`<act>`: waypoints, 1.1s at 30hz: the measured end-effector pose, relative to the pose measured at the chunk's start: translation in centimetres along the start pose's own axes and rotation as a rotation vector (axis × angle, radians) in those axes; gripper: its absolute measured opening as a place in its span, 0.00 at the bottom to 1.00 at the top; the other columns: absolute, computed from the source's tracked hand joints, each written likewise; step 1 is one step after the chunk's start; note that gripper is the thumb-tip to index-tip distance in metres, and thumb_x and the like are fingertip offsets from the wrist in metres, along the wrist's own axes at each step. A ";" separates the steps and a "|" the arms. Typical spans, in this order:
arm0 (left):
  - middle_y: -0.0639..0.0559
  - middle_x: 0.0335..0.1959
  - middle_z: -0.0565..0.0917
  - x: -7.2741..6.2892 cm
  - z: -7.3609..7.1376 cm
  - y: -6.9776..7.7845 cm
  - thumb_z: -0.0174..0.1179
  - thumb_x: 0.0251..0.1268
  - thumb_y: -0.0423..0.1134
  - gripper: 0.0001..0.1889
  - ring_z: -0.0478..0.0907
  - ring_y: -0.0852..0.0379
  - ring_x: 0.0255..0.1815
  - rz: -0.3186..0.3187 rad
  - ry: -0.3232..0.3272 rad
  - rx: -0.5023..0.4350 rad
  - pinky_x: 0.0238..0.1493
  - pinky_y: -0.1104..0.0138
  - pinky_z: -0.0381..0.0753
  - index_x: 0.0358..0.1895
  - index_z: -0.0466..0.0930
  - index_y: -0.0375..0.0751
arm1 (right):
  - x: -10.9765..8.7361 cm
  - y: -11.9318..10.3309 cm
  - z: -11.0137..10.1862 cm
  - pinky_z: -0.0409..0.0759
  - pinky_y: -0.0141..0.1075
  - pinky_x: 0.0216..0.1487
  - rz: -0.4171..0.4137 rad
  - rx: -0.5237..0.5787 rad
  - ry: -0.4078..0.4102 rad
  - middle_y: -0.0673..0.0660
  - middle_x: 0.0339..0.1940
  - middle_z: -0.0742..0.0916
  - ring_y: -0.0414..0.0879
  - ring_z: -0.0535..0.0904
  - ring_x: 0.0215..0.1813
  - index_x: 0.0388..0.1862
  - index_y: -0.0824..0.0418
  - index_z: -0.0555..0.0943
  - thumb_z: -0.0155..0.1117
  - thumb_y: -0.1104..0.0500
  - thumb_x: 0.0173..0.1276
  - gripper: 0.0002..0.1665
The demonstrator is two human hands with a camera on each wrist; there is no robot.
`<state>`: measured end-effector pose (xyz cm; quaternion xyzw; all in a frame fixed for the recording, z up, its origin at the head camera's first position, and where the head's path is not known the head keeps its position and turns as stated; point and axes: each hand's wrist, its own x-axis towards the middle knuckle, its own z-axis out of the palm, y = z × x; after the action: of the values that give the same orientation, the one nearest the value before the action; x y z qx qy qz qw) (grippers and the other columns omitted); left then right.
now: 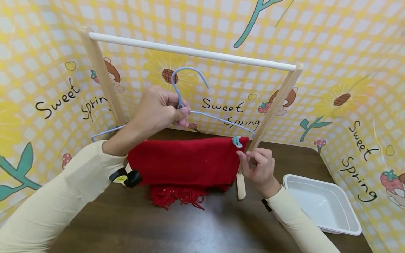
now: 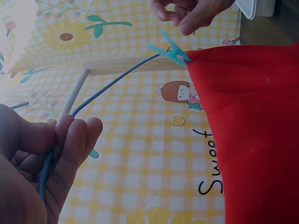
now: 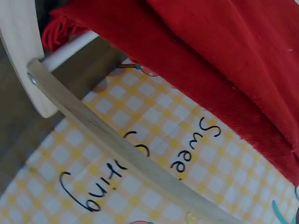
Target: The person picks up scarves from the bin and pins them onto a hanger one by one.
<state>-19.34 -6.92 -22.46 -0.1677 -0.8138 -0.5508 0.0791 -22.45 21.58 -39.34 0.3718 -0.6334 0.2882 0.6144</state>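
Observation:
My left hand (image 1: pixel 159 107) holds a blue wire hanger (image 1: pixel 218 117) by its neck, thumb and fingers closed round the wire under the hook. A folded red scarf (image 1: pixel 190 161) with a fringe (image 1: pixel 177 196) hangs from the hanger. At the right corner a light-blue clothespin (image 1: pixel 236 141) clamps the scarf to the wire, seen also from the left wrist. Just beside that clothespin is my right hand (image 1: pixel 261 168), fingers loosely bent with nothing between them; the left wrist view shows it apart from the pin. My left forearm hides the scarf's left top corner.
Behind the hanger stands a wooden rack (image 1: pixel 276 105) with a white crossbar (image 1: pixel 196 52). A white plastic basin (image 1: pixel 322 207) sits on the dark table (image 1: pixel 202 235) to the right. Yellow checked cloth (image 1: pixel 348 42) surrounds the table.

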 end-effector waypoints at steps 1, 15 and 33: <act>0.49 0.19 0.87 0.0 -0.1 0.1 0.63 0.66 0.25 0.06 0.86 0.60 0.20 0.001 -0.001 0.003 0.30 0.66 0.89 0.35 0.86 0.23 | -0.1 0.1 0.0 0.63 0.32 0.13 0.001 0.004 0.000 0.62 0.29 0.75 0.46 0.64 0.17 0.32 0.67 0.70 0.64 0.50 0.74 0.23; 0.49 0.20 0.87 -0.5 -0.1 0.2 0.65 0.66 0.25 0.06 0.86 0.60 0.20 0.038 0.008 0.020 0.30 0.66 0.89 0.33 0.87 0.24 | 0.8 -0.7 -0.3 0.63 0.24 0.24 0.405 0.386 -0.185 0.58 0.25 0.77 0.39 0.67 0.26 0.54 0.74 0.84 0.64 0.58 0.75 0.19; 0.50 0.16 0.86 -0.6 0.0 0.0 0.64 0.66 0.26 0.07 0.84 0.62 0.18 0.076 0.009 0.097 0.26 0.70 0.87 0.31 0.87 0.27 | 3.0 -1.7 -1.0 0.49 0.35 0.17 1.025 0.871 -0.288 0.45 0.17 0.70 0.40 0.57 0.16 0.60 0.62 0.83 0.58 0.72 0.73 0.20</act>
<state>-18.78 -7.01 -22.70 -0.1918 -0.8321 -0.5082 0.1117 -20.38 21.09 -36.45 0.2728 -0.6312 0.7185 0.1046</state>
